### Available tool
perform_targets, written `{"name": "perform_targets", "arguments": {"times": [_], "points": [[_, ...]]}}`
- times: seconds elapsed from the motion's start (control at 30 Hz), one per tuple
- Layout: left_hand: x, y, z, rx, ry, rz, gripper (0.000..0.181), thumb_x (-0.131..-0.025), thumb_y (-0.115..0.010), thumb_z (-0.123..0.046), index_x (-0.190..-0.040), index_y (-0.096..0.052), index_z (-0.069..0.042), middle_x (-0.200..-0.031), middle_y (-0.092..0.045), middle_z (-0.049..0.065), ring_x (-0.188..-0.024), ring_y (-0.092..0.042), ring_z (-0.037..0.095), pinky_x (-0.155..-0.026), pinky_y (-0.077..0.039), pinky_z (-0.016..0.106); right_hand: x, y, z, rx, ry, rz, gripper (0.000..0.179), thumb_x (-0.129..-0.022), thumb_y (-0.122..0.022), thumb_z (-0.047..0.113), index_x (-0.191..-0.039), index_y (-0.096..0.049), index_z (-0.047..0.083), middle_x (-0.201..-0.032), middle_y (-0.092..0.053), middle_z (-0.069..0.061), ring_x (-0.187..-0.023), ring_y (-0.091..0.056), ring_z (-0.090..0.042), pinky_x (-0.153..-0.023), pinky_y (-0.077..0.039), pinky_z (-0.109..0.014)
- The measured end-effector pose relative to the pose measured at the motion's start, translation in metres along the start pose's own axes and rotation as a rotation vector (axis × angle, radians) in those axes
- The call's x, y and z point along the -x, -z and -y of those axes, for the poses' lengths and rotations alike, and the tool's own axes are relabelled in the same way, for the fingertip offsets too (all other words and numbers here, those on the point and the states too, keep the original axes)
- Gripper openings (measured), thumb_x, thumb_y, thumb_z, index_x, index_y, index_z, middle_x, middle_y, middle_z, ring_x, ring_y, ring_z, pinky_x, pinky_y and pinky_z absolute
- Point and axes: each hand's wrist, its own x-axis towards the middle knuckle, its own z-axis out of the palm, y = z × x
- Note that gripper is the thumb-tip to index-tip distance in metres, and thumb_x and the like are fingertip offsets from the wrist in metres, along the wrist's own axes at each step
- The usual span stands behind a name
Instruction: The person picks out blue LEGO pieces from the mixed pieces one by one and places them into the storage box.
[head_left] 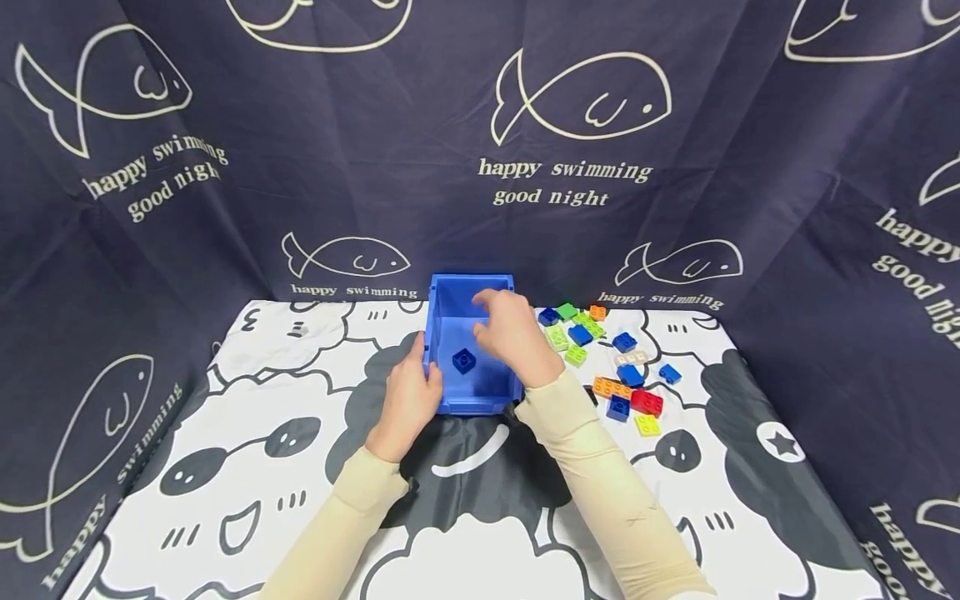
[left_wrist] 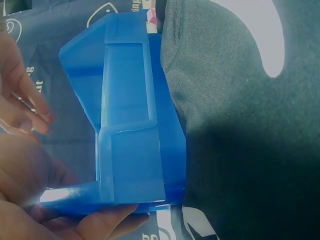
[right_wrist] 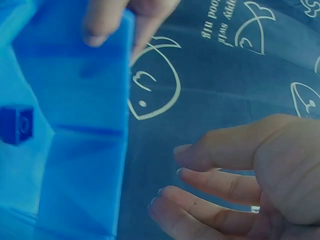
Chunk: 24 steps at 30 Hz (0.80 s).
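Note:
A blue plastic bin (head_left: 471,407) stands at the middle back of the table, its front wall seen close up in the left wrist view. One dark blue toy brick (head_left: 463,361) lies on the bin's floor. My left hand (head_left: 408,396) grips the bin's left wall, thumb on the inner side and fingers outside, as the right wrist view shows. Over the bin's right side hovers my right hand (head_left: 513,333), its fingers loosely bent and apart. Nothing sits between the fingers of that hand (right_wrist: 235,175) in the right wrist view.
Right of the bin lie several loose toy bricks, among them a red brick (head_left: 647,403), an orange brick (head_left: 611,387), a yellow brick (head_left: 647,425) and a light green brick (head_left: 557,337). A dark fish-print curtain (head_left: 450,167) hangs right behind the bin.

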Motion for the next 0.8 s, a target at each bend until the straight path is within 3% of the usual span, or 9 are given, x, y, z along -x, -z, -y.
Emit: {"name": "perform_targets", "arguments": {"times": [0.27,0.5,0.63,0.8], "points": [[-0.001,-0.001,0.0,-0.002,-0.001,-0.01,0.059,-0.096,-0.058,-0.011,-0.153,-0.045,0.002,-0.132,-0.064,0.032,-0.11,-0.067,0.05,-0.09,-0.052,0.062,-0.01,0.035,-0.005,0.003,-0.022,-0.052,0.041,-0.093,-0.069,0.015,-0.133,-0.067,0.008,-0.13,-0.069,-0.015,-0.12,-0.064,-0.032,-0.1,-0.05,-0.053],[0.0,-0.002,0.0,0.003,0.0,-0.006,0.06,-0.096,-0.058,-0.011,-0.152,-0.045,0.003,-0.13,-0.065,0.032,-0.109,-0.068,0.051,-0.091,-0.051,0.063,-0.021,0.063,-0.029,0.043,-0.029,-0.124,0.041,-0.088,-0.068,0.016,-0.128,-0.071,0.006,-0.12,-0.073,-0.017,-0.114,-0.065,-0.039,-0.096,-0.049,-0.055],[0.0,-0.003,0.002,-0.004,-0.004,-0.016,0.059,-0.096,-0.058,-0.011,-0.152,-0.045,0.003,-0.131,-0.065,0.031,-0.109,-0.068,0.05,-0.091,-0.052,0.062,-0.029,0.07,-0.043,0.049,-0.067,-0.113,0.042,-0.087,-0.068,0.016,-0.128,-0.07,0.004,-0.123,-0.071,-0.019,-0.118,-0.063,-0.042,-0.099,-0.047,-0.056],[-0.001,-0.002,0.002,-0.01,-0.006,-0.022,0.06,-0.096,-0.058,-0.012,-0.152,-0.046,0.003,-0.131,-0.065,0.031,-0.108,-0.068,0.051,-0.09,-0.052,0.063,-0.041,0.065,-0.062,0.075,-0.117,-0.061,0.043,-0.089,-0.065,0.017,-0.13,-0.069,0.003,-0.126,-0.069,-0.02,-0.119,-0.061,-0.043,-0.101,-0.046,-0.057]]}}
